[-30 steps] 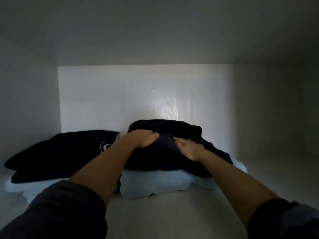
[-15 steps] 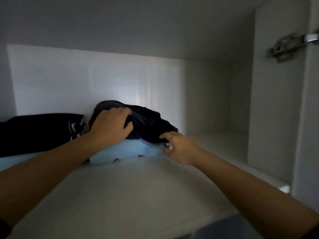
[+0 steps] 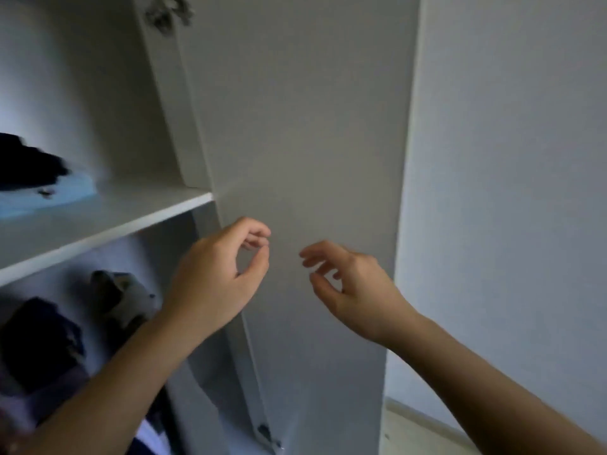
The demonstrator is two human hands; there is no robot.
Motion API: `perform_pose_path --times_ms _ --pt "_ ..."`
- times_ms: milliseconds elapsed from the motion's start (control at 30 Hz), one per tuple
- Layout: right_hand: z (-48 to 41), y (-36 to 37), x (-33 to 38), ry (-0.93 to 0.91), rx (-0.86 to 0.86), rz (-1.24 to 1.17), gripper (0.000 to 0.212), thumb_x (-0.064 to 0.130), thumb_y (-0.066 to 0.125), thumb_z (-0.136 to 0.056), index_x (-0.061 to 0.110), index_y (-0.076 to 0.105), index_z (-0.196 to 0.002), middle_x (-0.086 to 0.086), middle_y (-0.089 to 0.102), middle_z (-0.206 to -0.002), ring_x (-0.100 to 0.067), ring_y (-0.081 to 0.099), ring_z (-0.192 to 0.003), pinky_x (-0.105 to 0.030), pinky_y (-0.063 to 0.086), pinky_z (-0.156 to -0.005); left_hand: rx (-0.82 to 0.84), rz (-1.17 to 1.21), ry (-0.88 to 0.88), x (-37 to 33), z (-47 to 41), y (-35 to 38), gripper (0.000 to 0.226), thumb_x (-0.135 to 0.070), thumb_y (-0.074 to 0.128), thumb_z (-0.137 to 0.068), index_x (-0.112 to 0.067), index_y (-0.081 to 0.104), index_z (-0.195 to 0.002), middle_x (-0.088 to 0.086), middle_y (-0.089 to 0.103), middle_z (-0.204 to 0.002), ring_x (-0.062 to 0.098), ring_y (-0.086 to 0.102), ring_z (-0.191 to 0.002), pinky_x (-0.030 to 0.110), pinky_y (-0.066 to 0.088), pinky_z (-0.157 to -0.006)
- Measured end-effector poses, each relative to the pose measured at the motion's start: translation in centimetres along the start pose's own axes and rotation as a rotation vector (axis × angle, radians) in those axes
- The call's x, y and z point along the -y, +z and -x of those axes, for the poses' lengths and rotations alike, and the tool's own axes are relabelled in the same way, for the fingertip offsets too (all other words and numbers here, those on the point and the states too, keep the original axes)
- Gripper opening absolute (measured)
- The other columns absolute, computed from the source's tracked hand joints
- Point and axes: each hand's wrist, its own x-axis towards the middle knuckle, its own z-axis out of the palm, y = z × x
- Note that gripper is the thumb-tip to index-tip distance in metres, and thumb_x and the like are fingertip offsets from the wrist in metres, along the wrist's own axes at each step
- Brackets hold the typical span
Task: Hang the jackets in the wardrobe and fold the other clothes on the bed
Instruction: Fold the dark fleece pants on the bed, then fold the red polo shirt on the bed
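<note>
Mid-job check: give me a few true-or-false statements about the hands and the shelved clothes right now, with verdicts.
The left hand and the right hand hold nothing. True.
A dark garment lies on a light blue garment on the upper shelf. True.
The left hand rests on that pile. False: it is in the air below the shelf, by the wardrobe door.
Nothing lies under the upper shelf. False: dark clothes and grey clothes lie there.

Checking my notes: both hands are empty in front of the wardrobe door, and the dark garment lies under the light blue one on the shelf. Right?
Not quite. The head view shows the dark garment lying on top of the light blue garment, not under it. The left hand and right hand are indeed empty in front of the wardrobe door.
</note>
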Motion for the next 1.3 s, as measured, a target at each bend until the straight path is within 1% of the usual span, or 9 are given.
perform_pose_path --times_ms 100,200,367,533,667,800,1000,1133,1300 --pt "7.2 -5.3 -4.6 0.224 -0.097 0.053 0.025 0.023 0.052 -0.090 0.030 0.057 -0.114 0.019 0.064 -0.103 0.002 0.058 -0.089 -0.030 0.052 -0.081 0.059 0.295 -0.065 -6.0 2.3 8.7 0.012 -0.027 0.055 -0.083 -0.025 0.062 -0.092 -0.012 0.068 -0.085 -0.002 0.062 -0.083 0.014 0.046 -0.075" --pt "14.0 -9.9 -8.6 0.458 -0.202 0.083 0.024 0.021 0.052 -0.090 0.031 0.058 -0.111 0.020 0.064 -0.100 0.003 0.059 -0.088 -0.031 0.053 -0.081 0.246 0.522 -0.041 -12.4 3.7 16.6 0.011 -0.024 0.057 -0.087 -0.023 0.063 -0.095 -0.013 0.069 -0.088 0.001 0.064 -0.085 0.017 0.050 -0.077" --pt "24.8 -16.5 -14.1 0.744 -0.375 0.139 0.024 0.015 0.055 -0.089 0.033 0.058 -0.105 0.020 0.065 -0.094 0.003 0.060 -0.085 -0.024 0.053 -0.077 0.529 0.723 0.101 -22.7 4.9 27.2 0.012 -0.019 0.057 -0.092 -0.026 0.061 -0.100 -0.018 0.068 -0.091 -0.002 0.063 -0.089 0.014 0.051 -0.077" --pt "33.6 -23.0 -19.5 0.991 -0.484 0.224 0.024 0.018 0.054 -0.089 0.039 0.057 -0.101 0.020 0.066 -0.092 0.002 0.060 -0.084 -0.023 0.051 -0.076 0.762 0.909 0.116 -31.3 6.9 37.8 0.014 -0.016 0.056 -0.092 -0.028 0.062 -0.095 -0.019 0.069 -0.084 -0.004 0.065 -0.085 0.013 0.050 -0.073" --pt "38.1 -29.2 -24.9 1.143 -0.562 0.284 0.027 0.013 0.055 -0.088 0.038 0.058 -0.096 0.022 0.066 -0.084 0.002 0.061 -0.080 -0.016 0.050 -0.072 0.914 1.039 0.110 -38.7 6.1 46.5 0.014 -0.015 0.056 -0.092 -0.027 0.063 -0.092 -0.015 0.070 -0.081 0.003 0.067 -0.079 0.019 0.052 -0.071" --pt "41.4 -35.6 -29.7 1.278 -0.634 0.298 0.029 0.006 0.055 -0.088 0.035 0.059 -0.093 0.017 0.068 -0.083 0.003 0.062 -0.078 -0.006 0.044 -0.068 1.014 1.170 0.095 -46.8 3.7 53.6 0.011 -0.029 0.051 -0.087 -0.028 0.062 -0.090 -0.015 0.070 -0.083 0.007 0.067 -0.077 0.023 0.054 -0.073" --pt "47.6 -42.5 -34.4 1.369 -0.801 0.343 0.027 0.014 0.054 -0.090 0.040 0.058 -0.093 0.020 0.067 -0.085 0.003 0.062 -0.081 -0.010 0.048 -0.070 1.170 1.221 0.217 -57.2 3.5 61.7 0.012 -0.030 0.050 -0.085 -0.031 0.061 -0.088 -0.020 0.068 -0.082 0.006 0.065 -0.075 0.011 0.048 -0.068" --pt "53.3 -46.0 -36.0 1.452 -0.923 0.347 0.027 0.017 0.053 -0.092 0.045 0.055 -0.092 0.019 0.067 -0.088 0.002 0.062 -0.084 -0.019 0.051 -0.074 1.266 1.200 0.311 -64.4 5.0 66.1 0.012 -0.031 0.049 -0.085 -0.032 0.061 -0.087 -0.021 0.069 -0.081 0.006 0.066 -0.075 0.012 0.048 -0.068" --pt "61.6 -51.4 -39.2 1.513 -1.051 0.317 0.021 0.013 0.052 -0.093 0.032 0.060 -0.096 0.016 0.067 -0.089 -0.004 0.063 -0.085 -0.019 0.049 -0.073 1.382 1.146 0.370 -73.9 9.0 71.7 0.016 -0.015 0.054 -0.093 -0.030 0.061 -0.090 -0.013 0.070 -0.081 0.008 0.066 -0.077 0.019 0.053 -0.071"
